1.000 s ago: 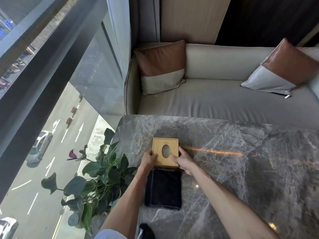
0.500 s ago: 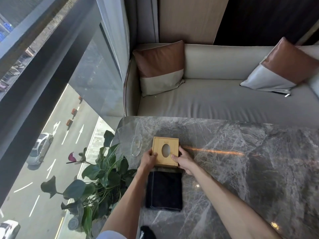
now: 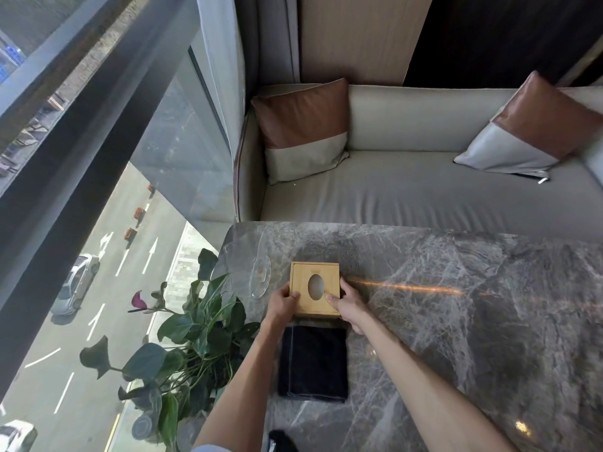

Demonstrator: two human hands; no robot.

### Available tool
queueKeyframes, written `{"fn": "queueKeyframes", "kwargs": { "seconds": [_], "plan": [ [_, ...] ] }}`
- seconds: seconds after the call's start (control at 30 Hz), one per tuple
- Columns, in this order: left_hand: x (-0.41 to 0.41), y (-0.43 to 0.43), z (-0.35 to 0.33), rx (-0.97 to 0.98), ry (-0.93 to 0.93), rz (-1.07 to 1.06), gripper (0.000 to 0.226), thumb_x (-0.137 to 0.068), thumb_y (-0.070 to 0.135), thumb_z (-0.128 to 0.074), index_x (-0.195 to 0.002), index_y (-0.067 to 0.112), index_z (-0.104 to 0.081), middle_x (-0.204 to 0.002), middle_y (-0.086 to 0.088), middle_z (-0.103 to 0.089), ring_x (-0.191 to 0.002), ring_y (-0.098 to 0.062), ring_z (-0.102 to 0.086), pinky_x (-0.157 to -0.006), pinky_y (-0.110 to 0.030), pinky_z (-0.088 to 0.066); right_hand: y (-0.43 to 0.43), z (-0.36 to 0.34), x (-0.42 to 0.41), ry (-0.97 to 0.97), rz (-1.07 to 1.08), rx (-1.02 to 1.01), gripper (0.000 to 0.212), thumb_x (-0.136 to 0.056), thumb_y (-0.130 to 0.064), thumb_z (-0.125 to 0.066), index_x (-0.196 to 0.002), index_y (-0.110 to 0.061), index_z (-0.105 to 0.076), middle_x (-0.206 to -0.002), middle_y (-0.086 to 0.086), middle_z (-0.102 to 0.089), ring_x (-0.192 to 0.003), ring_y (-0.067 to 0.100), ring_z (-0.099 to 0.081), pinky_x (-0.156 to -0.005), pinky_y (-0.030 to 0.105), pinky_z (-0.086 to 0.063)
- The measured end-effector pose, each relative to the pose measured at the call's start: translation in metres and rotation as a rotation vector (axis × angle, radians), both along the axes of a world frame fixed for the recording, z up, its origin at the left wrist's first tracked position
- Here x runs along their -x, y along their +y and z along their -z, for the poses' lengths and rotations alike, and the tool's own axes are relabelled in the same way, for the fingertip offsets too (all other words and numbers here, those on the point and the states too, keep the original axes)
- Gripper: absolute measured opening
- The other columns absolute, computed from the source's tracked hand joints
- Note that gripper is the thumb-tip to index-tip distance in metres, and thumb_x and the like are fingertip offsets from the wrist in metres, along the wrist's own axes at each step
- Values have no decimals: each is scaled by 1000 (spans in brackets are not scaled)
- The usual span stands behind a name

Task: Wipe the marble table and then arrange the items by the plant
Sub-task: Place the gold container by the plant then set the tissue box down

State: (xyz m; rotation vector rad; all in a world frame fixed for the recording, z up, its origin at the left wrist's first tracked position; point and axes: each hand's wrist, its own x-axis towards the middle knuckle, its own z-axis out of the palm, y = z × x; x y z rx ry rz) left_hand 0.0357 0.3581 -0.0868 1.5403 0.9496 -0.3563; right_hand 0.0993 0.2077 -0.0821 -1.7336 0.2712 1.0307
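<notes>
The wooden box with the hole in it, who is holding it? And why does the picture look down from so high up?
A person wears a camera on their head, so you see what they see. Their left hand and right hand each have a grip on a side of the square bamboo tissue box, which sits on the grey marble table. Nearer the person lies a folded dark cloth. Beside the box is a clear glass dish, and a leafy green plant stands by the window.

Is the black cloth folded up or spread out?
Folded: the black cloth lies as a neat rectangle with straight edges, beside the plant.
</notes>
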Motion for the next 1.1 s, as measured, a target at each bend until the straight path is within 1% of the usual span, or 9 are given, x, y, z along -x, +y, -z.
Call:
{"fn": "queueKeyframes", "kwargs": {
  "seconds": [0.17, 0.33, 0.43, 0.57, 0.67, 0.9, 1.0, 1.07, 1.1],
  "plan": [
    [1, -2, -4, 15, -17, -16, 36, -98, 8, -44, -133, 7, -53, -122, -22, -64, -113, -37, -60, -91, -46, -52, 1, -5, 3, -37, 13, 21, 65, -97, -8, -56, -153, -19, -24, -146, 4, -48, -132, 21, -47, -106, 31, -39],
    [1, -5, -7, -4, -28, -37, 37, -97, 7, -43, -131, 12, -55, -117, -19, -66, -110, -36, -62, -82, -39, -52, 0, -2, 1, -5, -4, 21, 65, -97, -11, -55, -153, -24, -24, -146, 5, -50, -132, 23, -48, -100, 34, -40],
    [1, -4, -3, -6, -27, -28, 36, -95, 10, -44, -128, 15, -58, -113, -14, -69, -106, -32, -64, -90, -47, -54, 0, -1, -1, 0, -23, 27, 64, -97, -12, -55, -152, -25, -25, -143, 4, -53, -130, 22, -49, -95, 32, -38],
    [0, 0, 1, -21, -35, 1, 35, -95, 12, -44, -127, 14, -59, -112, -8, -69, -102, -25, -64, -87, -41, -53, 0, 0, 0, 3, -19, 29, 61, -97, -11, -56, -151, -24, -29, -139, 5, -57, -127, 22, -53, -93, 32, -38],
    [0, -1, 5, -41, -52, 7, 36, -95, 13, -44, -128, 14, -58, -114, -9, -69, -106, -27, -64, -92, -45, -53, 1, 2, 0, 5, -23, 34, 61, -97, -12, -56, -150, -26, -30, -139, 5, -57, -127, 22, -53, -92, 33, -40],
    [3, 3, 14, -9, -71, 35, 35, -95, 14, -45, -128, 17, -57, -113, -10, -69, -107, -31, -64, -92, -54, -53, -1, 13, -3, 5, -52, 66, 69, -95, -19, -60, -152, -32, -23, -147, 0, -49, -135, 21, -46, -113, 48, -35],
    [1, 5, 10, -49, -75, 121, 57, -93, 9, -47, -146, 23, -33, -131, -12, -60, -117, -35, -59, -100, -53, -48, 2, 5, -2, -41, -130, 116, 73, -96, -25, -58, -154, -31, -15, -154, 2, -39, -139, 23, -40, -115, 47, -34],
    [-2, 5, -3, -133, -71, 237, 79, -89, 2, -49, -153, 19, -7, -151, -14, -36, -137, -32, -39, -111, -42, -37, 4, -9, 1, -145, -224, 224, 83, -96, -30, -57, -155, -27, 2, -161, 2, -23, -146, 26, -27, -119, 44, -26],
    [-3, 6, -9, -211, -58, 325, 85, -88, 0, -51, -154, 15, 1, -159, -17, -17, -146, -32, -22, -118, -42, -27, 3, -12, 2, -231, -281, 285, 90, -95, -31, -58, -155, -26, 9, -163, 2, -13, -149, 27, -20, -121, 43, -22]
  ]
}}
